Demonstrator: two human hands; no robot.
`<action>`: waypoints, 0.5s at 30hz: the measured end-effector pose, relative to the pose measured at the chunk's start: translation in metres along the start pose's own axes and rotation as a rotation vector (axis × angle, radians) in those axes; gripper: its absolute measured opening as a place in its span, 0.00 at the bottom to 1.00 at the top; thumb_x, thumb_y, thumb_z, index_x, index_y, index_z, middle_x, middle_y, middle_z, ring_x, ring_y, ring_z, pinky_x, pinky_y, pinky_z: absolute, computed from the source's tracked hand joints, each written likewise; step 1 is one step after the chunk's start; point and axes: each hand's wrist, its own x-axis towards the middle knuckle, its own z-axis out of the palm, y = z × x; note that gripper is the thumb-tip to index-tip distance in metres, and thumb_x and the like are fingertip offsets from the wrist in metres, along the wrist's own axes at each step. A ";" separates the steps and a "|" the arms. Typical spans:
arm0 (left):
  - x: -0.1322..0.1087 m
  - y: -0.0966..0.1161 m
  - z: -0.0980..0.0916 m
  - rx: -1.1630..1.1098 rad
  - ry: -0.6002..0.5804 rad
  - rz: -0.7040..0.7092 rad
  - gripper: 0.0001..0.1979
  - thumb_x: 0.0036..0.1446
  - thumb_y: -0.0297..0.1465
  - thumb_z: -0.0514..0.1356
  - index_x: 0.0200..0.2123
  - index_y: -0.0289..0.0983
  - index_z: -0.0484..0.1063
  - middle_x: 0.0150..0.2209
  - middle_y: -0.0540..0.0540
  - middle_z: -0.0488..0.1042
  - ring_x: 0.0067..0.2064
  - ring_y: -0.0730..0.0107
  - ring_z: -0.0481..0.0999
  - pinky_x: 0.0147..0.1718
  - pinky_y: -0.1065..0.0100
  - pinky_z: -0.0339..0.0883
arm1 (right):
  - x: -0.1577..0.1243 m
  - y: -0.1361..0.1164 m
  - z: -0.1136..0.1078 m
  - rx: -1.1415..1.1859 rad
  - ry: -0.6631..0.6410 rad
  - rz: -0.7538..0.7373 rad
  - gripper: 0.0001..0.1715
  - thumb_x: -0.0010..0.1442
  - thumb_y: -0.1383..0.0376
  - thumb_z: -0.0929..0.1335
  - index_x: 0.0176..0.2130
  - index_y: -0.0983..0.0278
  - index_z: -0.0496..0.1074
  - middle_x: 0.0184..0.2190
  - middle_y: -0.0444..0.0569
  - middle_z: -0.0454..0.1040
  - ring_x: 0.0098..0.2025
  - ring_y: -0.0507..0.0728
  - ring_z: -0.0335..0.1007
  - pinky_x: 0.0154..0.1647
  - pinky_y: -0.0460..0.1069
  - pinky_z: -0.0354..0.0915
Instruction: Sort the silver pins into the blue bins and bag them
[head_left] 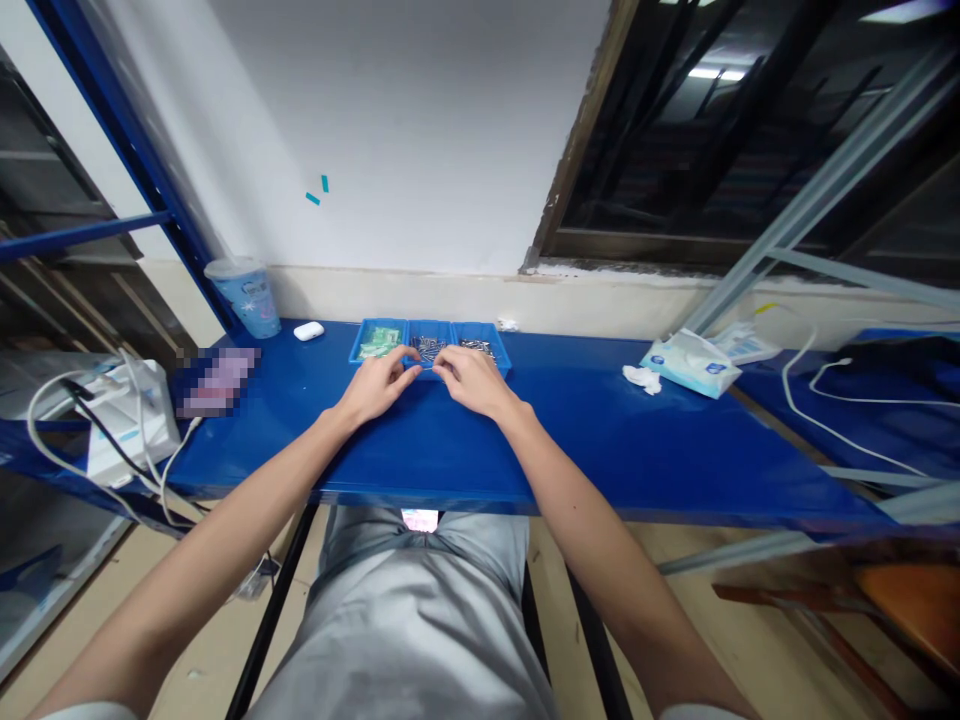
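Three small blue bins stand side by side near the wall. Green pieces like circuit boards lie in the left bin (355,346), while slim metal pieces like screws fill the middle bin (430,325). More small metal pieces are in the right bin (504,352). My left hand (375,386) is in front of the left and middle bins, its thumb and fingers curled close together. Facing it, my right hand (476,380) has bent fingers drawn together before the middle and right bins. Whatever is between the fingertips of either hand is too small to make out.
On the blue table (600,440) are a blue cup (247,298), a white case (308,331), a blurred-out pink item (221,380), crumpled tissue (642,379) and a tissue pack (691,363). A power strip (131,420) with cables sits at the left.
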 end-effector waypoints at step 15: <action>0.001 0.003 0.001 -0.116 0.099 0.156 0.08 0.63 0.33 0.59 0.39 0.36 0.77 0.35 0.47 0.81 0.32 0.71 0.77 0.31 0.72 0.68 | -0.001 -0.007 0.006 0.060 -0.038 -0.016 0.09 0.71 0.66 0.67 0.50 0.61 0.73 0.43 0.51 0.79 0.43 0.59 0.75 0.44 0.51 0.63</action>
